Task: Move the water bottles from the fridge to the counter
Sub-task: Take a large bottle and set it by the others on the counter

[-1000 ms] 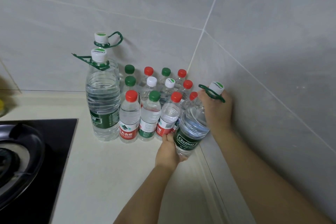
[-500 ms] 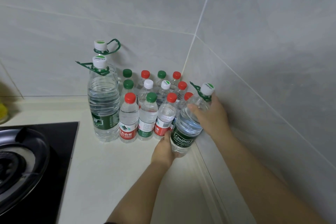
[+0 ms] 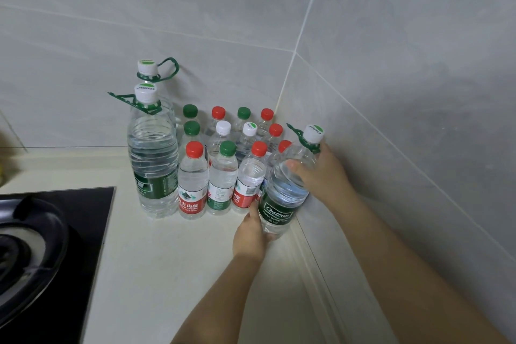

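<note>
The Cestbon bottle (image 3: 282, 195) — large and clear, with a dark green label, a white cap and a green carry loop at its neck — leans towards the side wall (image 3: 391, 92) at the right end of the bottle group, in the corner of the table (image 3: 173, 274). Both hands hold it. The right hand (image 3: 321, 176) wraps round its shoulder just under the neck, thumb across the front. The left hand (image 3: 251, 234) cups its lower end, fingers curled round the base. Whether the base touches the table is hard to tell, as the left hand hides it.

Just beside it on the left stand the small bottles (image 3: 220, 176) with red, green and white caps, upright in rows reaching back to the corner. Left of them stands a tall bottle (image 3: 153, 159), and behind it a second tall bottle (image 3: 147, 68) — only its cap and loop show clearly. A black hob (image 3: 92, 204) carrying a dark pan (image 3: 28, 246) lies at the left edge.
</note>
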`<state>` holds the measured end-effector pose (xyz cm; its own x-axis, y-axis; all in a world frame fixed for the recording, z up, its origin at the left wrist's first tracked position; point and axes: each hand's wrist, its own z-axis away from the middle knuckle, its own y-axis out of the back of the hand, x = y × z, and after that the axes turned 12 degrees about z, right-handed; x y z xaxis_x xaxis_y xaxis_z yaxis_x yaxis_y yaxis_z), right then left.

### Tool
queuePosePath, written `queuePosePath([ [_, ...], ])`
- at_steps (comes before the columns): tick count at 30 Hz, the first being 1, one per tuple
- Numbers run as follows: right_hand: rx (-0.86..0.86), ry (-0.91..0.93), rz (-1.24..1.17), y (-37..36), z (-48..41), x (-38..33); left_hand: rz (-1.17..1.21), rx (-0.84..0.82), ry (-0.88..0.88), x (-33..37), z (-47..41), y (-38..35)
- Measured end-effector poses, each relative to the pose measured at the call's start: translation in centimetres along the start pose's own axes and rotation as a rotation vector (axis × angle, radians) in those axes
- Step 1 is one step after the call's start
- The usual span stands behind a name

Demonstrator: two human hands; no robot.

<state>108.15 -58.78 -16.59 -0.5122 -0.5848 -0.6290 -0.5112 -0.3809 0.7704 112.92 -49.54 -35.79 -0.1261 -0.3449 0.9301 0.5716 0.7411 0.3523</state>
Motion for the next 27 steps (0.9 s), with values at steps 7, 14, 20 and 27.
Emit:
queuePosePath([
  [7, 0.031, -0.009, 0.044, 0.2, 0.4, -0.2, -0.039, 0.029, 0.042, 0.4, 0.5, -0.6],
  [14, 0.011, 0.017, 0.046, 0.4, 0.5, -0.1, -0.095, 0.033, 0.077, 0.6, 0.6, -0.9],
  [20, 0.004, 0.009, 0.026, 0.3, 0.4, -0.1, -0.127, 0.024, 0.084, 0.9, 0.6, -0.8],
  [27, -0.008, -0.005, 0.022, 0.1, 0.2, 0.2, -0.150, 0.021, 0.087, 1.1, 0.7, -0.5],
])
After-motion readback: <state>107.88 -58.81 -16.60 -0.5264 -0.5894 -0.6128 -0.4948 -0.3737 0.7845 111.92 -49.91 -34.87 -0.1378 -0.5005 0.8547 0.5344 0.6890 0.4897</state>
